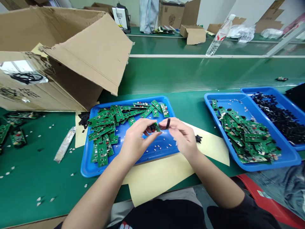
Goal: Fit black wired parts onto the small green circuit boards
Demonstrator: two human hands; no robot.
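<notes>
A long green workbench (166,76) runs under even light, pale wall (214,9) behind.

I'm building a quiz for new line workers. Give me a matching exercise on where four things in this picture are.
Things:
1. small circuit board
2. black ring
3. plastic bottle
4. cardboard box

Places:
A. far side of the green bench, leaning
B. left hand's fingers
C. left of the blue tray, open
D. right hand's fingers

Pairs: 1-B, 2-D, 3-A, 4-C
</notes>
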